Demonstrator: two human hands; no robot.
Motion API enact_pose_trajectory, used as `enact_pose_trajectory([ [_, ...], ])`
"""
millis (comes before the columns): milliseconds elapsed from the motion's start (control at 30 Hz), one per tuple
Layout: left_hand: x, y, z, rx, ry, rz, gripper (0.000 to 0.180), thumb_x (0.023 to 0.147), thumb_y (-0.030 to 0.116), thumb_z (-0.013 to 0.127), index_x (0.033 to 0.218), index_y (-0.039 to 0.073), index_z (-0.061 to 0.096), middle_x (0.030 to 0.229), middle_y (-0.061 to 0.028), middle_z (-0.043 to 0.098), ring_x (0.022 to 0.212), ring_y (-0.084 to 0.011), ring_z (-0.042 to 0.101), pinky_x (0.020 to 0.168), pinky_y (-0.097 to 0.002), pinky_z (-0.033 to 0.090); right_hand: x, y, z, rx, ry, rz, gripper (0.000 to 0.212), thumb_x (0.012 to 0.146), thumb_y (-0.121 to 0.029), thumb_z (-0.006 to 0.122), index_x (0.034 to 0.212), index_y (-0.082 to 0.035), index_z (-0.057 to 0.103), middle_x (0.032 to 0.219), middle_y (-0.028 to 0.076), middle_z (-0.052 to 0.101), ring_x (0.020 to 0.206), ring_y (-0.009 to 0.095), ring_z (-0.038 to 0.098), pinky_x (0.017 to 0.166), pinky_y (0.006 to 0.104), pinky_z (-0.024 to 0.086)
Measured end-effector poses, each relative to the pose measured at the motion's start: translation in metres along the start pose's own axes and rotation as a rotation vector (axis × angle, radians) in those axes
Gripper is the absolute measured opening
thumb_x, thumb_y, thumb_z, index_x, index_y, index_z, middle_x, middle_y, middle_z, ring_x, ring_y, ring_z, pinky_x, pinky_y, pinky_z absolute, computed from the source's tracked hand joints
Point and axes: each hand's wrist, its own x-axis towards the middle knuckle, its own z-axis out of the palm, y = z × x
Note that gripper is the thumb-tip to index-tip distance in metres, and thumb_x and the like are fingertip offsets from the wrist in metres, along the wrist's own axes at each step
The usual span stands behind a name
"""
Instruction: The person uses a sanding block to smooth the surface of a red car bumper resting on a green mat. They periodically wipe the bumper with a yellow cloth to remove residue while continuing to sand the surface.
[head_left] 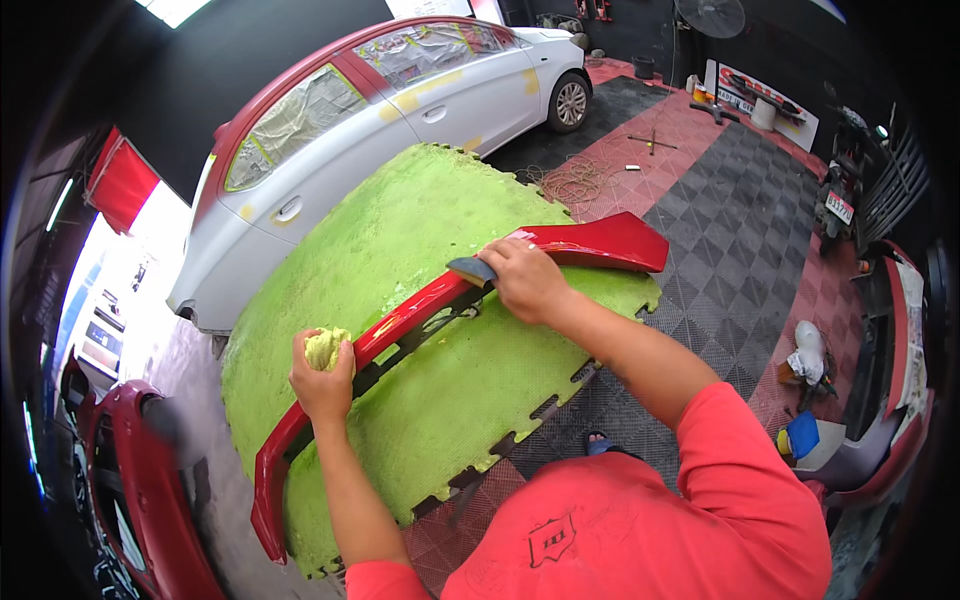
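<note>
One white sign far right

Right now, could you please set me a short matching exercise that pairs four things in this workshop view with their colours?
Things:
1. bumper panel
2. work mat
3. cloth wad in the left hand
4. sanding block under the right hand

Colours:
A. bright green
B. dark grey
C. red
D. pale yellow-green

Pairs: 1-C, 2-A, 3-D, 4-B
</note>
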Motion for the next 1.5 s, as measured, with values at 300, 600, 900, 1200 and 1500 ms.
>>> enact_pose_trajectory([
  [300, -0.001, 0.002, 0.003, -0.031, -0.011, 0.0, 0.035, 0.09, 0.021, 0.084, 0.117, 0.007, 0.067, 0.095, -0.013, 0.074, 0.087, -0.0264, 0.073, 0.083, -0.0427, 0.058, -0.008, 0.047, -0.016, -0.038, 0.001, 0.093, 0.028, 0.097, -0.012, 0.06, 0.121, -0.005, 0.072, 0.119, 0.018, 0.074, 0.115, 0.04, 0.071, 0.103, 0.0498, 0.055],
  [600, 0.0, 0.001, 0.006, -0.026, -0.025, -0.011, 0.035, 0.09, 0.022, 0.084, 0.117, 0.006, 0.067, 0.096, -0.014, 0.074, 0.089, -0.0278, 0.073, 0.085, -0.0429, 0.058, -0.086, 0.155, -0.08, -0.142, -0.099, 0.405, 0.035, 0.103, -0.015, 0.057, 0.134, -0.005, 0.071, 0.13, 0.017, 0.073, 0.124, 0.036, 0.069, 0.107, 0.0507, 0.054],
  [900, 0.004, -0.008, 0.004, -0.029, 0.011, 0.055, 0.036, 0.089, 0.02, 0.085, 0.117, 0.006, 0.067, 0.095, -0.014, 0.073, 0.089, -0.0276, 0.073, 0.085, -0.0425, 0.058, -0.004, 0.044, -0.011, -0.157, -0.004, 0.226, 0.023, 0.098, -0.013, 0.054, 0.112, -0.006, 0.072, 0.118, 0.017, 0.075, 0.115, 0.035, 0.071, 0.101, 0.0496, 0.055],
  [1200, 0.0, 0.001, 0.007, -0.018, -0.029, -0.03, 0.036, 0.091, 0.022, 0.084, 0.117, 0.005, 0.067, 0.097, -0.0128, 0.073, 0.089, -0.0253, 0.071, 0.085, -0.0413, 0.057, -0.067, 0.099, -0.048, -0.229, 0.103, 0.253, 0.026, 0.095, -0.009, 0.06, 0.118, -0.006, 0.072, 0.115, 0.016, 0.074, 0.112, 0.037, 0.071, 0.1, 0.0511, 0.055],
  [1500, 0.002, -0.005, -0.001, -0.005, 0.006, 0.063, 0.035, 0.091, 0.023, 0.083, 0.116, 0.005, 0.067, 0.095, -0.012, 0.073, 0.087, -0.0255, 0.071, 0.083, -0.0417, 0.057, -0.027, 0.014, -0.009, -0.156, 0.167, 0.161, 0.021, 0.094, -0.01, 0.061, 0.113, -0.005, 0.07, 0.113, 0.016, 0.07, 0.11, 0.036, 0.069, 0.102, 0.0497, 0.053],
])
